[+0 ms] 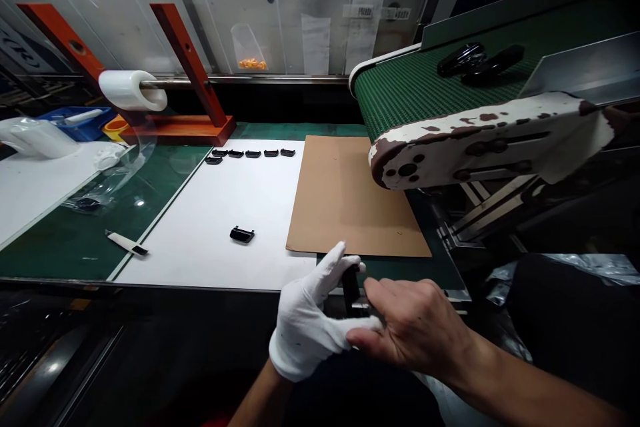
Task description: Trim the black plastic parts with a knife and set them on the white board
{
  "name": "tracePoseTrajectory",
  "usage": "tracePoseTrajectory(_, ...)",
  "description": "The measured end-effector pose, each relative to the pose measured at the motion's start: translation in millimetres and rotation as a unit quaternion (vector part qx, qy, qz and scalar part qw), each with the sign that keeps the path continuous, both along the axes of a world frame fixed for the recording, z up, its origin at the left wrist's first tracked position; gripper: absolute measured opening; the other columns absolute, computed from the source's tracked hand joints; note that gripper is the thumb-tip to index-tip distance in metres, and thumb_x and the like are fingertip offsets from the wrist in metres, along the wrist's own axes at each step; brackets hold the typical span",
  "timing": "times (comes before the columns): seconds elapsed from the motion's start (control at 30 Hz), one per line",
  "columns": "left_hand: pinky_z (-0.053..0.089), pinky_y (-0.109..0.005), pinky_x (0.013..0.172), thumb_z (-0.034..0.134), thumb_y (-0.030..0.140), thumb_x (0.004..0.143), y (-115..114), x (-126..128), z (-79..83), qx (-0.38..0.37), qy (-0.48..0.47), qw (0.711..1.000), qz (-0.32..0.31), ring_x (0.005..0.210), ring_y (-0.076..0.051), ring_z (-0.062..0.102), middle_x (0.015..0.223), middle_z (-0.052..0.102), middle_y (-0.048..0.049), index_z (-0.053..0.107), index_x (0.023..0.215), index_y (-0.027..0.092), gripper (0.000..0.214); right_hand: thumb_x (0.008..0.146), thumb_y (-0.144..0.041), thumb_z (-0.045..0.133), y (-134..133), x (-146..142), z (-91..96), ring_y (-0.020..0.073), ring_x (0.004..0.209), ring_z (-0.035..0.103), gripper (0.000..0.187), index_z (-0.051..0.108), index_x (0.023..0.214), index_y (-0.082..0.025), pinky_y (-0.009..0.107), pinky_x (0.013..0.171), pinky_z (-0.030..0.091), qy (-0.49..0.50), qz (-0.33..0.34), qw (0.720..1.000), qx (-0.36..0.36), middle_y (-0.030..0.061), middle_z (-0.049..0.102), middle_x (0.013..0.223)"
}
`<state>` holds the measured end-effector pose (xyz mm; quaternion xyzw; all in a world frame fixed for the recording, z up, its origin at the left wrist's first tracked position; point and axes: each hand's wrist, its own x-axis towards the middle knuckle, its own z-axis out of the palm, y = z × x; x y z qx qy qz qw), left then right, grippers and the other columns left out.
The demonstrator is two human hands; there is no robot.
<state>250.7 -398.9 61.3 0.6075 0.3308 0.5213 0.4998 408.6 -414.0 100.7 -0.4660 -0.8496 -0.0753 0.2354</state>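
My left hand [307,323], in a white glove, holds a small black plastic part [351,288] between thumb and fingers, just off the table's front edge. Bare, my right hand [413,320] pinches at the right side of the same part; a small shiny bit shows by its fingers, too small to name. On the white sheet [195,233] lies a single black part [242,235]. Farther back, several similar black parts [253,154] stand in a row, with one more in front of the row's left end.
A brown cardboard sheet [355,200] lies right of the white sheet. Above it juts a green conveyor belt [400,97] carrying dark glossy pieces [463,59]. A film roll [131,90] hangs on an orange stand [187,67]. A white-handled knife [126,243] lies at left.
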Motion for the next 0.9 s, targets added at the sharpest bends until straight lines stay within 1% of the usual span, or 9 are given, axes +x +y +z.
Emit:
tracePoseTrajectory(0.17, 0.055, -0.037, 0.093, 0.085, 0.026, 0.062, 2, -1, -3.2, 0.012, -0.032, 0.999, -0.013, 0.109, -0.029, 0.063, 0.121, 0.064, -0.0088, 0.04, 0.14, 0.029, 0.09, 0.084, -0.072, 0.031, -4, -4, 1.2, 0.0078, 0.04, 0.036, 0.056, 0.041, 0.062, -0.022, 0.024, 0.041, 0.025, 0.211, -0.003, 0.973, -0.092, -0.0064, 0.038, 0.048)
tracePoseTrajectory(0.27, 0.051, -0.038, 0.098, 0.086, 0.03, 0.059, 2, -3, -2.8, 0.036, -0.039, 0.999, 0.002, 0.109, -0.028, 0.063, 0.121, 0.064, -0.0072, 0.04, 0.14, 0.031, 0.093, 0.076, -0.08, 0.036, -11, -5, 1.6, 0.0081, 0.041, 0.03, 0.059, 0.044, 0.068, -0.022, 0.023, 0.039, 0.024, 0.349, -0.034, 0.92, -0.178, -0.0082, 0.031, 0.052)
tracePoseTrajectory(0.37, 0.051, -0.035, 0.098, 0.085, 0.029, 0.06, 1, -6, -1.6, 0.04, -0.052, 0.998, 0.001, 0.111, -0.027, 0.062, 0.123, 0.063, -0.0069, 0.039, 0.14, 0.032, 0.092, 0.084, -0.073, 0.027, -19, -6, -0.4, 0.0112, 0.046, 0.037, 0.06, 0.054, 0.084, -0.02, 0.025, 0.044, 0.028, 0.437, -0.066, 0.861, -0.25, -0.0053, 0.038, 0.056)
tracePoseTrajectory(0.5, 0.054, -0.031, 0.093, 0.083, 0.029, 0.064, -1, -6, 1.0, 0.033, -0.073, 0.997, -0.009, 0.112, -0.026, 0.061, 0.126, 0.06, -0.007, 0.039, 0.14, 0.033, 0.088, 0.093, -0.055, 0.026, -25, -9, -4.1, 0.0125, 0.05, 0.04, 0.051, 0.062, 0.091, -0.02, 0.026, 0.048, 0.028, 0.484, -0.125, 0.81, -0.308, -0.0037, 0.039, 0.057)
tracePoseTrajectory(0.63, 0.055, -0.034, 0.091, 0.082, 0.028, 0.066, -2, -8, -0.1, 0.032, -0.053, 0.998, -0.001, 0.112, -0.028, 0.061, 0.127, 0.06, -0.009, 0.037, 0.141, 0.031, 0.088, 0.09, -0.058, 0.036, -24, -3, -15.4, 0.0126, 0.05, 0.042, 0.05, 0.068, 0.083, -0.02, 0.028, 0.053, 0.031, 0.47, -0.119, 0.806, -0.34, -0.0041, 0.039, 0.053)
tracePoseTrajectory(0.7, 0.052, -0.036, 0.095, 0.08, 0.031, 0.069, 2, -19, -5.3, 0.039, 0.002, 0.999, 0.016, 0.112, -0.027, 0.061, 0.128, 0.06, -0.0098, 0.034, 0.143, 0.029, 0.087, 0.082, -0.069, 0.043, -22, 2, -25.7, 0.0125, 0.051, 0.039, 0.056, 0.069, 0.087, -0.02, 0.028, 0.055, 0.032, 0.472, -0.108, 0.8, -0.355, -0.0052, 0.038, 0.053)
tracePoseTrajectory(0.77, 0.047, -0.039, 0.102, 0.077, 0.033, 0.072, 11, -41, -13.6, 0.056, 0.128, 0.988, 0.067, 0.114, -0.027, 0.06, 0.129, 0.059, -0.01, 0.037, 0.141, 0.026, 0.08, 0.071, -0.076, 0.051, -23, 4, -38.0, 0.0116, 0.051, 0.036, 0.063, 0.066, 0.094, -0.02, 0.027, 0.052, 0.031, 0.482, -0.105, 0.78, -0.385, -0.0065, 0.036, 0.055)
tracePoseTrajectory(0.83, 0.044, -0.04, 0.104, 0.074, 0.032, 0.074, 25, -72, -23.3, 0.062, 0.309, 0.939, 0.134, 0.116, -0.028, 0.058, 0.13, 0.059, -0.0106, 0.044, 0.136, 0.023, 0.069, 0.07, -0.071, 0.059, -27, 1, -51.0, 0.0096, 0.051, 0.032, 0.056, 0.062, 0.09, -0.019, 0.025, 0.048, 0.027, 0.511, -0.121, 0.743, -0.413, -0.0068, 0.036, 0.058)
tracePoseTrajectory(0.9, 0.047, -0.041, 0.098, 0.07, 0.031, 0.077, 42, -106, -31.8, 0.022, 0.467, 0.867, 0.171, 0.11, -0.029, 0.062, 0.126, 0.061, -0.0135, 0.044, 0.137, 0.019, 0.066, 0.073, -0.059, 0.066, -34, -7, -63.6, 0.0066, 0.048, 0.025, 0.042, 0.056, 0.076, -0.018, 0.023, 0.045, 0.021, 0.573, -0.147, 0.678, -0.436, -0.0081, 0.032, 0.056)
